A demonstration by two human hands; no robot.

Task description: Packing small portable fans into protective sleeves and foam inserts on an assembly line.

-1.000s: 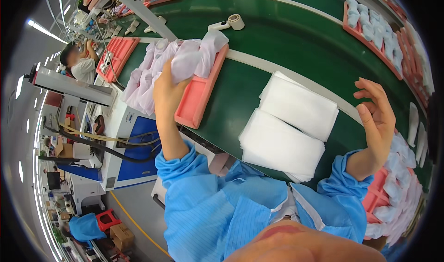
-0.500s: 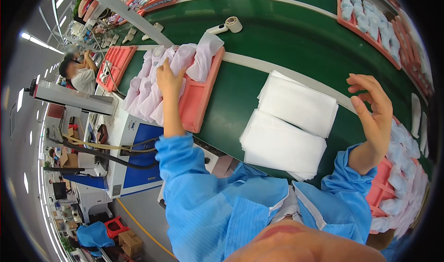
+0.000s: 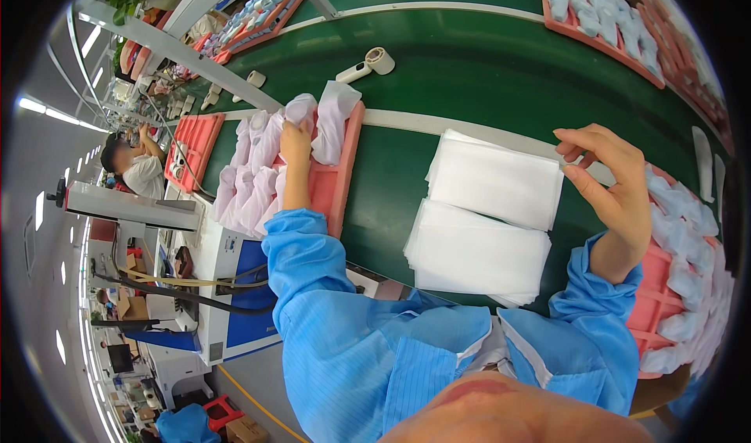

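Observation:
My left hand [image 3: 296, 144] reaches into a pink compartment tray [image 3: 335, 197] at the left, its fingers closed on the lower end of a white-wrapped bundle [image 3: 300, 108]. What lies inside the wrapping is hidden. More wrapped bundles [image 3: 249, 189] fill the tray's left side, and another bundle [image 3: 336, 118] lies at its far right corner. My right hand [image 3: 614, 179] hovers at the right with nothing in it, fingers curved and thumb apart. Its fingertips are near the edge of two stacks of thin white sheets, a far stack [image 3: 494, 179] and a near stack [image 3: 481, 251].
A white handheld device with a round head [image 3: 379, 60] lies on the green work surface [image 3: 461, 60]. Bluish wrapped bundles fill a pink tray [image 3: 653, 290] on the right and another tray [image 3: 618, 52] at the far right. A metal frame bar [image 3: 188, 56] crosses the upper left. A co-worker [image 3: 141, 165] is beyond.
My left hand's fingers have gone from spread above the bundles to closed on one. My right hand has shifted slightly toward the white sheets. The whole view has turned a little.

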